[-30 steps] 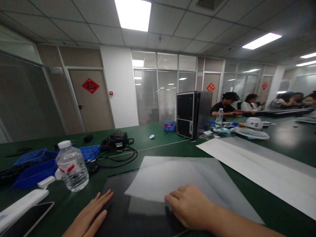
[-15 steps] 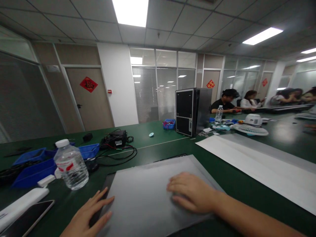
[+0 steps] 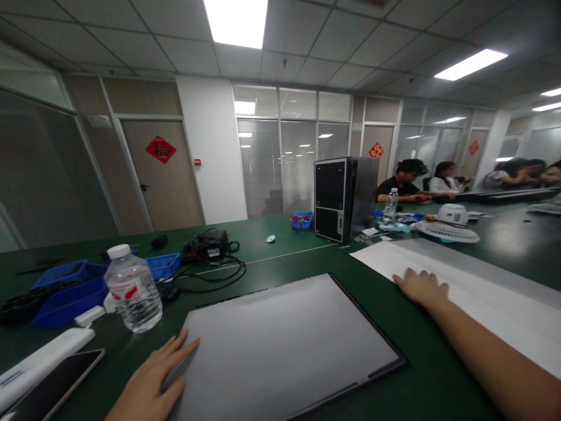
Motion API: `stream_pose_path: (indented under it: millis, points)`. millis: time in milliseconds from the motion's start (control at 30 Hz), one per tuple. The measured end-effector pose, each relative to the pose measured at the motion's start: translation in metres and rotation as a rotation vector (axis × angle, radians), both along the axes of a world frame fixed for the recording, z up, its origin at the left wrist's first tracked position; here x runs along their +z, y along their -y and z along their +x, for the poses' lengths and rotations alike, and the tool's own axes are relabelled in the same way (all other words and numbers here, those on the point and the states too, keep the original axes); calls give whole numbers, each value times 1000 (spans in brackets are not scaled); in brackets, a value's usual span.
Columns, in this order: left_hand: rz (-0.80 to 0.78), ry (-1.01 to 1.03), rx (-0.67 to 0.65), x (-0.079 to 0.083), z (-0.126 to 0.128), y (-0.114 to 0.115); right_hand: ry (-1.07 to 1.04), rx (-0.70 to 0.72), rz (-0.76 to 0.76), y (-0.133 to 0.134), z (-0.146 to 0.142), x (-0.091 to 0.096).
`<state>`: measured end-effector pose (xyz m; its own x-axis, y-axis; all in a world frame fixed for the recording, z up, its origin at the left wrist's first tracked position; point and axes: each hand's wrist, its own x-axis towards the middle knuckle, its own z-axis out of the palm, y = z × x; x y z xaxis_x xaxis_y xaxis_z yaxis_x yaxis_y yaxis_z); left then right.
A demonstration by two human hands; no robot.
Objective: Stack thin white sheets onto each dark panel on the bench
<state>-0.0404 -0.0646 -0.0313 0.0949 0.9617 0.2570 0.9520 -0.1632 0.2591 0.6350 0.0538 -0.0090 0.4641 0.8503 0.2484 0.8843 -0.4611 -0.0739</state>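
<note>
A flat dark panel covered by a grey translucent sheet (image 3: 284,342) lies on the green table in front of me. My left hand (image 3: 153,383) rests open on its near left corner, fingers flat. My right hand (image 3: 421,286) is stretched out to the right, fingers spread flat on the near end of a long white sheet (image 3: 477,289) that runs off to the right.
A water bottle (image 3: 132,289) stands left of the panel, with a phone (image 3: 48,392), a white device (image 3: 41,365) and blue bins (image 3: 65,286) beyond. Black cables (image 3: 214,263) lie behind. A computer tower (image 3: 344,199) and a white fan (image 3: 447,228) stand farther back. Other people sit at the far right.
The grey sheet now lies flat over the dark panel. My right hand left it and moved right onto the long white sheet. My left hand stayed at the panel's corner.
</note>
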Motion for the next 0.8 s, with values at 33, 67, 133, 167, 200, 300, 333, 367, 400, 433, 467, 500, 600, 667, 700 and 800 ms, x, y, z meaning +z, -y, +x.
stream_pose_path:
  millis: [33, 67, 133, 167, 200, 300, 333, 367, 400, 433, 467, 500, 600, 667, 700, 800]
  points:
    - [-3, -11, 6, 1, 1, 0, -18, -9, -34, -1, 5, -2]
    - [-7, -22, 10, 2, 3, 0, -30, 0, -61, -1, 8, -4]
    - [-16, -40, 12, 5, 7, 1, -36, 36, -95, -3, 8, -5]
    - [-20, -41, 16, 7, 9, 1, -34, 53, -106, -3, 6, -4]
    - [-23, -35, 25, 8, 11, 2, -30, 69, -115, -3, 3, -3]
    - [-26, 14, 70, 12, 13, 3, -4, 113, -126, 0, -8, 4]
    - [-27, 28, 87, 12, 13, 3, 10, 124, -119, 3, -12, 8]
    - [-31, 34, 99, 12, 13, 2, 28, 131, -108, 5, -17, 13]
    - [-37, 33, 105, 12, 12, 2, 49, 134, -94, 8, -22, 18]
    - [-45, 28, 110, 11, 12, 1, 71, 136, -77, 11, -29, 23]
    - [-55, 21, 112, 11, 11, 1, 93, 142, -60, 15, -36, 28]
    - [-67, 16, 114, 11, 11, 1, 116, 154, -44, 18, -45, 34]
    - [-100, 4, 122, 12, 12, 0, 182, 251, -3, 29, -81, 49]
    - [-107, 0, 126, 12, 12, 0, 220, 371, 11, 39, -112, 56]
    - [-107, -1, 126, 11, 12, 0, 236, 443, 12, 45, -129, 57]
    - [-104, 1, 115, 7, 9, -2, 266, 685, -12, 68, -180, 57]
